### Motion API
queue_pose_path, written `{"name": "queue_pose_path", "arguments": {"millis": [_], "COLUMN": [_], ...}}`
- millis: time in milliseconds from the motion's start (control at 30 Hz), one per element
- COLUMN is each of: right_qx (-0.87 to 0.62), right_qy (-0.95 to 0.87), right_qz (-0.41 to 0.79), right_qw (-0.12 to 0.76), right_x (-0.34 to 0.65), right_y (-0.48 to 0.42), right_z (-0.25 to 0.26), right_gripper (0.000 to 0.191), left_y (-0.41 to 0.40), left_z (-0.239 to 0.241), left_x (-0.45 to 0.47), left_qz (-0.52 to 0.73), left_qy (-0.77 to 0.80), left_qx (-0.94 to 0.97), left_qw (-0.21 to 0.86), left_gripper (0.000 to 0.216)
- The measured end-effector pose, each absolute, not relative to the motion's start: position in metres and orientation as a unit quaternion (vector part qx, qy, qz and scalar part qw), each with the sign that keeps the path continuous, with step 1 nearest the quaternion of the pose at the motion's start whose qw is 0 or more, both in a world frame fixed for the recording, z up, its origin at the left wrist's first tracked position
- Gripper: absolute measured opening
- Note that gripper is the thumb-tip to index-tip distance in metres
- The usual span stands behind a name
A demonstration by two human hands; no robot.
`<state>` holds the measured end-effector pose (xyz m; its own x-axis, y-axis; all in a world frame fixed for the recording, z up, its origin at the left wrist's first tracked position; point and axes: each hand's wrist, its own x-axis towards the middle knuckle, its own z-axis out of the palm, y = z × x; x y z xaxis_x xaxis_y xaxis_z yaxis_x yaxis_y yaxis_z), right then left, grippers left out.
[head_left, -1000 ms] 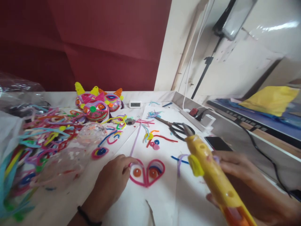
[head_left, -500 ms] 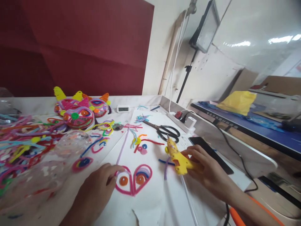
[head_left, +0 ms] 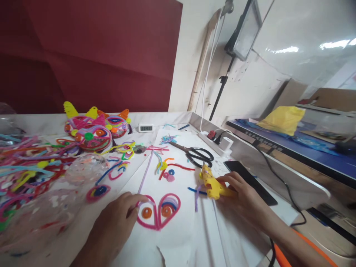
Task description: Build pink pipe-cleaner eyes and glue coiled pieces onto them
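My right hand [head_left: 241,196] is wrapped round a yellow glue gun [head_left: 211,183] that lies low on the white paper [head_left: 194,222], nozzle pointing away toward the black scissors [head_left: 198,155]. My left hand [head_left: 116,218] rests on the table with fingertips pressed on the left edge of a pink pipe-cleaner heart [head_left: 158,211] with two orange centres. A blue and a lilac pipe-cleaner piece [head_left: 196,193] lie between the heart and the glue gun.
Piles of coloured pipe cleaners [head_left: 27,167] and clear plastic bags [head_left: 55,200] fill the left. Decorated masks [head_left: 94,129] and a small digital clock [head_left: 145,128] stand at the back. A black phone [head_left: 250,181], power strip [head_left: 219,142] and cables lie right.
My right hand has brought the glue gun from raised in front of me down onto the paper beside the phone. The left hand has stayed on the heart.
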<state>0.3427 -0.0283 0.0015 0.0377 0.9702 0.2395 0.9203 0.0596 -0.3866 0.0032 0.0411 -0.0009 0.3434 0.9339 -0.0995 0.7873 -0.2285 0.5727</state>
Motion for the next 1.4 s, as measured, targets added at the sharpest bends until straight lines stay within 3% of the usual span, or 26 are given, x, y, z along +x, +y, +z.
{"name": "queue_pose_path", "arguments": {"millis": [200, 367, 500, 733, 967, 1400], "right_qx": [-0.667, -0.625, -0.534, -0.417, -0.428, -0.419], "right_qy": [-0.709, -0.736, -0.808, -0.863, -0.868, -0.882], "right_qz": [0.029, -0.094, 0.030, 0.222, 0.225, 0.195], "right_qw": [0.225, 0.241, 0.247, 0.176, 0.113, 0.097], "right_x": [0.352, 0.343, 0.296, 0.232, 0.209, 0.201], "right_y": [-0.019, -0.028, -0.030, 0.004, 0.019, 0.029], "right_z": [-0.008, 0.012, 0.046, 0.058, 0.052, 0.044], "right_gripper": [0.029, 0.034, 0.022, 0.025, 0.029, 0.024], "left_y": [0.037, 0.035, 0.034, 0.031, 0.033, 0.034], "left_z": [0.006, 0.008, 0.009, 0.010, 0.010, 0.007], "left_x": [0.005, 0.005, 0.006, 0.006, 0.007, 0.006], "left_qz": [0.136, 0.145, 0.146, 0.148, 0.147, 0.153], "left_qy": [0.558, 0.554, 0.557, 0.555, 0.547, 0.545], "left_qx": [0.774, 0.775, 0.771, 0.773, 0.785, 0.785], "left_qw": [0.266, 0.266, 0.270, 0.268, 0.252, 0.250], "left_gripper": [0.042, 0.037, 0.038, 0.037, 0.039, 0.041]}}
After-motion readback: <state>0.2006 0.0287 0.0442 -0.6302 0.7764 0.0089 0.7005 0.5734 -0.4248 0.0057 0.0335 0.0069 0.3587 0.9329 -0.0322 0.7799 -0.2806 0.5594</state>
